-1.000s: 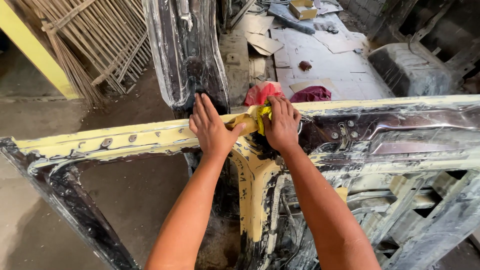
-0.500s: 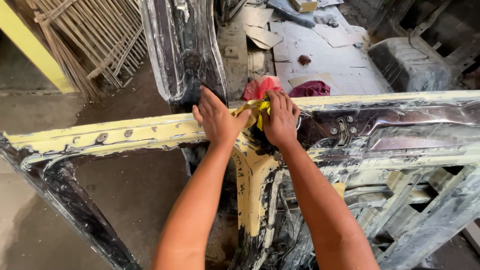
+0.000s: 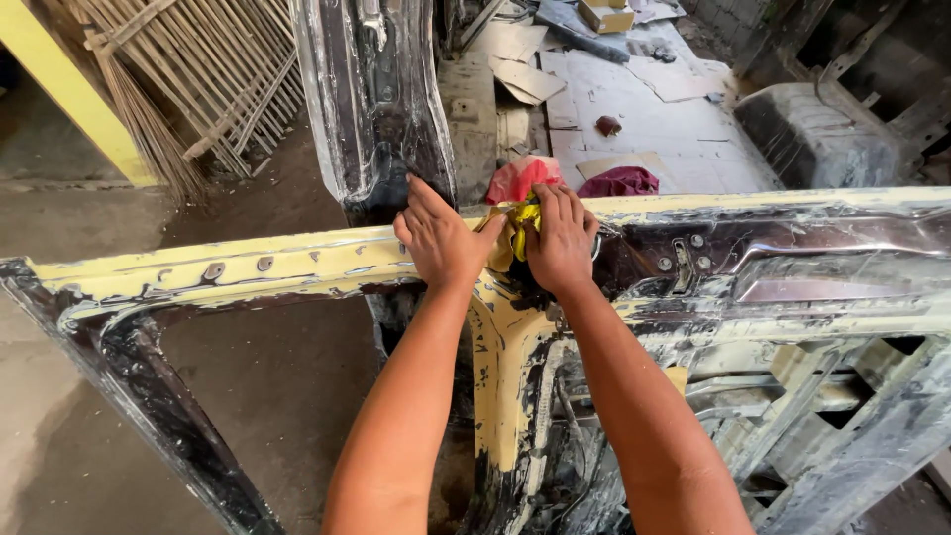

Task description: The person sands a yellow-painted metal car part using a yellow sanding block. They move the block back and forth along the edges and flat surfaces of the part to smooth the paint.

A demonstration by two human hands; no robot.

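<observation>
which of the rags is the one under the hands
The yellow rag, bunched between the left hand and right hand. The red rag and maroon rag lie beyond, untouched.

Both bare forearms rise from the lower edge of the frame and converge just above centre. Left hand (image 3: 441,238): palm down, fingers together, extended toward the top of the frame. Right hand (image 3: 561,241): just beside it, palm down, fingers curled forward, knuckles raised. Wrists straight.

My left hand (image 3: 441,241) slides a little toward my right hand (image 3: 560,243), and the crumpled yellow cloth (image 3: 515,230) now bunches tighter between them on the cream-painted metal frame rail (image 3: 248,266).
</observation>
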